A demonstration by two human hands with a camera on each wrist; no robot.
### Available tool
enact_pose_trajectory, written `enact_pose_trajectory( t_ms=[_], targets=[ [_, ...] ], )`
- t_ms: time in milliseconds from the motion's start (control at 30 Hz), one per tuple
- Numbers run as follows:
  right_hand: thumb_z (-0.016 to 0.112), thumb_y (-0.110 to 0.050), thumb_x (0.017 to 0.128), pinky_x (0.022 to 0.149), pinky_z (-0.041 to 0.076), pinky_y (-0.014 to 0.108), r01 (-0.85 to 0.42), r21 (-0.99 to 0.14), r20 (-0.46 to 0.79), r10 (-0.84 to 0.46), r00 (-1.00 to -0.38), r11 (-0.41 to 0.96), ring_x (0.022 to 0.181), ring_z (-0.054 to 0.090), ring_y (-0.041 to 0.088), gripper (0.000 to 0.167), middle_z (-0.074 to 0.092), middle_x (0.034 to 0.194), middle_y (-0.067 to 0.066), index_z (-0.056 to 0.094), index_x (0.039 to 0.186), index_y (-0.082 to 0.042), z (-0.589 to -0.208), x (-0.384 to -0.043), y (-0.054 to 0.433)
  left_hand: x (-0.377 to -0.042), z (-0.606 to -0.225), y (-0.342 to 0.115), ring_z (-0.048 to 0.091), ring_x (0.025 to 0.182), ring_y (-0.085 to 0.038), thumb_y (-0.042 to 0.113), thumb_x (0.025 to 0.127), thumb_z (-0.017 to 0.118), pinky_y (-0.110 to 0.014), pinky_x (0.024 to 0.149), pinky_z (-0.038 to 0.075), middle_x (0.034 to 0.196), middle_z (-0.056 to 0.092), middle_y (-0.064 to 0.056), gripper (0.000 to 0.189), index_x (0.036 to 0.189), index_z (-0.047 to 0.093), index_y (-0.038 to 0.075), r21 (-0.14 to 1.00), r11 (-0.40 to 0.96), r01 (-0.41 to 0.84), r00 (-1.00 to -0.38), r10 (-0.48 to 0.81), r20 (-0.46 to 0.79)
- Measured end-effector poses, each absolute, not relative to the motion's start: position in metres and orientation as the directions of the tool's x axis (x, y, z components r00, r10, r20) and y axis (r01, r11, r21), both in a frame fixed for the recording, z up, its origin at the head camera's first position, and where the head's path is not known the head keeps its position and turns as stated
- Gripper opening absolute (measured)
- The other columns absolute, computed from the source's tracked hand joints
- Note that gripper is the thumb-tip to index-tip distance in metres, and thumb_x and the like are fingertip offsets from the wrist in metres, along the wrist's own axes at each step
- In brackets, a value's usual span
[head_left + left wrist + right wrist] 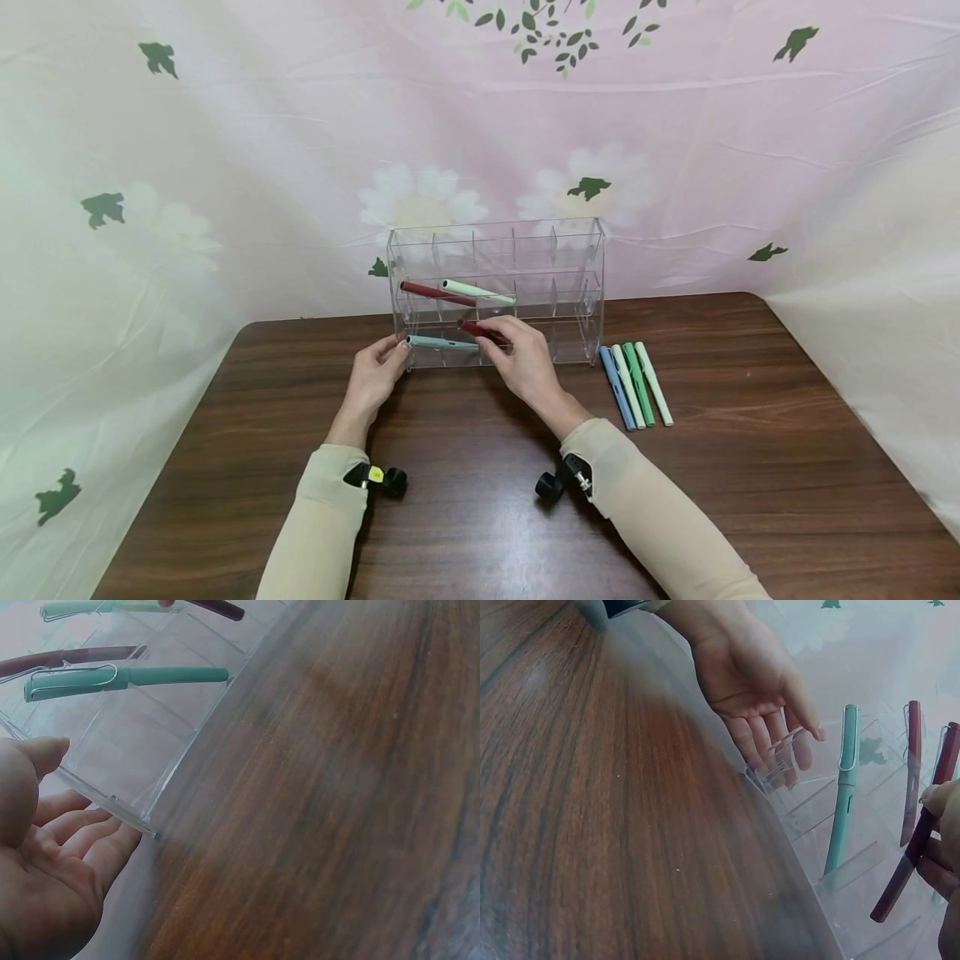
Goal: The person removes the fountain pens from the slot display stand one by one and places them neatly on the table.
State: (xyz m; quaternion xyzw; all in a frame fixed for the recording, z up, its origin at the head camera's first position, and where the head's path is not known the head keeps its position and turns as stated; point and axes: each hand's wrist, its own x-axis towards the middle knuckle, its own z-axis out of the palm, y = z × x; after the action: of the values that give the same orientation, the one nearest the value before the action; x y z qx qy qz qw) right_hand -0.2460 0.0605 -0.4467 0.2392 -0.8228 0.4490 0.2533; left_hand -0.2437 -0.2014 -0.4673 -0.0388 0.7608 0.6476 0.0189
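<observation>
A clear acrylic pen rack [495, 365] with tiers of compartments stands at the back of the table. My left hand [373, 375] holds its lower left end, thumb at the front edge and fingers around the outer side. Between thumb and fingers, my right hand [521, 354] pinches a dark red pen [901, 889] in front of the rack. A teal pen [442, 342] lies slantwise across the lowest tier, near my left thumb. On the tier above rest another red pen [435, 292] and a pale green pen [476, 290]. My right palm hides part of the lower tier.
To the right of the rack, a blue pen [617, 388], a green pen [639, 385] and two pale green pens [654, 383] lie side by side on the brown wooden table [465, 500]. A patterned cloth [315, 150] hangs close behind the rack.
</observation>
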Motion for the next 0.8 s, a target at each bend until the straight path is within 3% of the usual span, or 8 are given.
enact_pose_trajectory(
  t_ms=[233,467,800],
  targets=[
    [0.082,-0.004,0.095,0.077,0.071,0.041,-0.644,-0.65,0.654,-0.135,-0.744,0.403,0.096,0.078,0.027,0.02,0.08,0.112,0.013,0.081,0.115,-0.004,-0.44,-0.244,0.064,-0.243,-0.468,-0.202,0.058,0.145,-0.04,0.018,0.115,0.054,-0.041,0.119,0.052,0.156,0.056,-0.032,0.053,0.16,0.044,-0.008,0.985,0.153,-0.079,-0.997,-0.027,-0.075],
    [0.083,-0.004,0.095,0.073,0.068,0.045,-0.687,-0.605,0.706,-0.127,-0.697,0.402,0.095,0.078,0.028,0.021,0.08,0.112,0.014,0.081,0.115,-0.002,-0.434,-0.242,0.071,-0.243,-0.467,-0.201,0.058,0.145,-0.04,0.018,0.115,0.054,-0.04,0.118,0.052,0.156,0.055,-0.032,0.053,0.16,0.044,-0.008,0.985,0.156,-0.078,-0.997,-0.026,-0.075],
    [0.084,-0.005,0.094,0.084,0.067,0.05,-0.7,-0.59,0.73,-0.105,-0.676,0.403,0.098,0.078,0.03,0.021,0.08,0.11,0.014,0.081,0.115,-0.003,-0.425,-0.239,0.087,-0.242,-0.466,-0.201,0.058,0.145,-0.04,0.019,0.115,0.054,-0.04,0.119,0.052,0.157,0.055,-0.031,0.054,0.16,0.043,-0.007,0.985,0.152,-0.084,-0.996,-0.025,-0.081]
  ],
)
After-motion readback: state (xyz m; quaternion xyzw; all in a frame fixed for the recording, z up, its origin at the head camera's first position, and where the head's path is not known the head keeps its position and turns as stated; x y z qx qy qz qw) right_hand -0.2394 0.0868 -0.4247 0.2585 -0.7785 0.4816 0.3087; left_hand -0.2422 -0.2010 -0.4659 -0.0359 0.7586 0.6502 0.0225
